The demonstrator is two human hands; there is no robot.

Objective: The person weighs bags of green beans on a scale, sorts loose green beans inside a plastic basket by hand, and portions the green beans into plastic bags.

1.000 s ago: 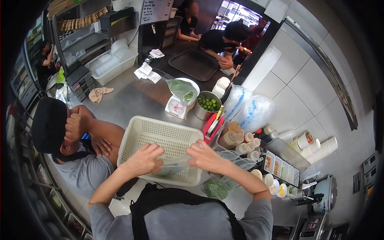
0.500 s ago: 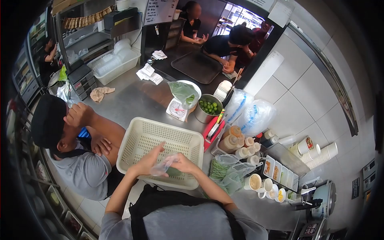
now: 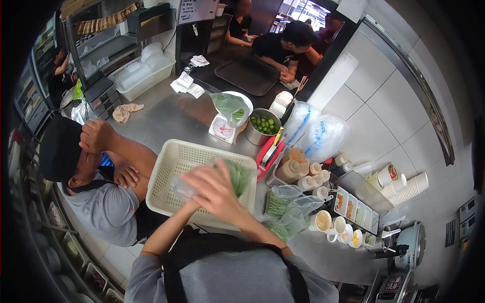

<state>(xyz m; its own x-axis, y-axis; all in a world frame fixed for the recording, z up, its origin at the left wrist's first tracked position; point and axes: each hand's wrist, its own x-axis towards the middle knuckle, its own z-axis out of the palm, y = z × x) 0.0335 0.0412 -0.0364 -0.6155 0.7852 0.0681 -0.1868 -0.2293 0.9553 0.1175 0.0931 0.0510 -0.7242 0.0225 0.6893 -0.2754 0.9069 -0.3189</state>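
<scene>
My right hand (image 3: 220, 194) is over a cream perforated basket (image 3: 164, 207), its fingers blurred around the middle of a clear plastic bag of green vegetables (image 3: 240, 178). The filled end of the bag sticks out to the right of the hand, and loose clear plastic (image 3: 182, 188) shows on the left. My left hand (image 3: 194, 206) is at the same spot, mostly hidden behind the right one, so its fingers cannot be made out. Beyond the basket, a similar bag (image 3: 230, 107) lies on a white dial scale (image 3: 222, 127).
A person in a grey shirt (image 3: 103, 212) leans at the left of the basket. Bagged green beans (image 3: 278, 202), sauce bottles (image 3: 290, 169) and cups (image 3: 321, 220) stand on the right. Behind are a pot of green limes (image 3: 262, 126) and a dark tray (image 3: 247, 76).
The bag has swung up, its green contents now to the right of my hands. My right hand has moved left, across the left one. People behind the counter have shifted slightly.
</scene>
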